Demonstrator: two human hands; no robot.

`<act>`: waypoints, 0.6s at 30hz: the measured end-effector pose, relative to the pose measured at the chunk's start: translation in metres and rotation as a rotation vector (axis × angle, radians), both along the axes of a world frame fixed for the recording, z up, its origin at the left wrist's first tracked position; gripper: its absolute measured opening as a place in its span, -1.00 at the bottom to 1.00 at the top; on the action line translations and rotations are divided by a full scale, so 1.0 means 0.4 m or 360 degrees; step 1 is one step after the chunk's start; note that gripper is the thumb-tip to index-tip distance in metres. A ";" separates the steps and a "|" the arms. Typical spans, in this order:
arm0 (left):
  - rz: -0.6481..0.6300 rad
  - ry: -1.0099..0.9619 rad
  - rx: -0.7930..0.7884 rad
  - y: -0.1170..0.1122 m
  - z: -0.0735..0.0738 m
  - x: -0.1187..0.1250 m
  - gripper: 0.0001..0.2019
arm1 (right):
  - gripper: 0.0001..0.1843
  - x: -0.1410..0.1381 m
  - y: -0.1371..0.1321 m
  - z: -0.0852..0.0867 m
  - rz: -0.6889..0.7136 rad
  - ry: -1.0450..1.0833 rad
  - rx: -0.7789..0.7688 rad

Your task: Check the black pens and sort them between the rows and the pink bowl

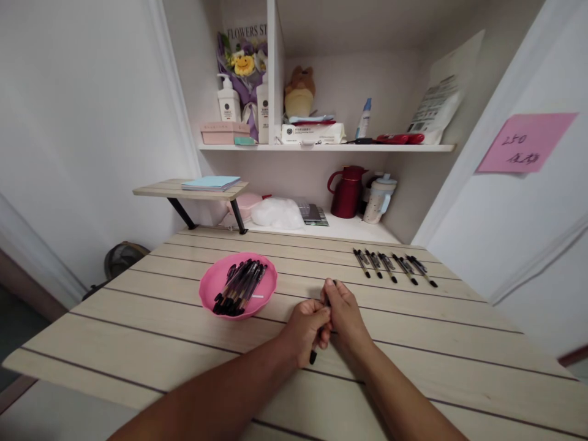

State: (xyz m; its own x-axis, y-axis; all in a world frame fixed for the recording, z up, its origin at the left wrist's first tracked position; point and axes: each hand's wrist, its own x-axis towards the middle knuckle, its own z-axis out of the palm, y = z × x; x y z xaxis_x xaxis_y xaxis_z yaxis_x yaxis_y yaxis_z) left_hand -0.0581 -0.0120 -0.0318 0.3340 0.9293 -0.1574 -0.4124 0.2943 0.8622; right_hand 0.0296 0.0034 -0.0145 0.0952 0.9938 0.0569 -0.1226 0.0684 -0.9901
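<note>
My left hand [305,327] and my right hand [342,306] meet over the middle of the slatted table [413,343]. Both are closed around one pen [313,356], whose black lower end sticks out below my left fingers. Its upper end is at my right fingertips, and most of its length is hidden. To the left stands a pink bowl [206,283] with scalloped edges, holding a pile of black-capped pens [241,285] and a small white strip [258,296]. At the right, several pens [386,267] lie side by side in a slanted row.
A small raised shelf [160,188] with blue paper [211,182] stands at the table's back left. Behind the table, a cabinet holds a dark red jug [348,193], a pale tumbler [379,199] and a white plastic bag [277,212]. A pink note [528,142] is stuck at right.
</note>
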 end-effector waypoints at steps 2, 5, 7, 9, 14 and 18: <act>-0.0078 -0.0055 -0.0079 -0.003 0.002 0.002 -0.70 | -0.60 -0.001 -0.004 0.008 -0.0027 0.0042 -0.0051; -0.0231 -0.0204 -0.0173 -0.009 0.012 -0.002 -0.70 | -0.61 -0.003 -0.015 0.026 0.0007 0.0270 -0.0065; -0.0286 -0.0256 -0.0198 -0.012 0.018 -0.006 -0.72 | -0.62 -0.001 -0.019 0.034 0.0083 0.0448 -0.0054; -0.0320 -0.0269 -0.0191 -0.014 0.022 -0.008 -0.74 | -0.63 0.004 -0.019 0.037 0.0168 0.0551 -0.0049; -0.0374 -0.0234 -0.0104 -0.012 0.024 -0.011 -0.79 | -0.69 0.027 -0.006 0.031 0.0256 0.0741 -0.0061; -0.0386 -0.0148 -0.0104 -0.006 0.025 -0.012 -0.80 | -0.69 0.046 0.011 0.024 0.0237 0.0899 -0.0038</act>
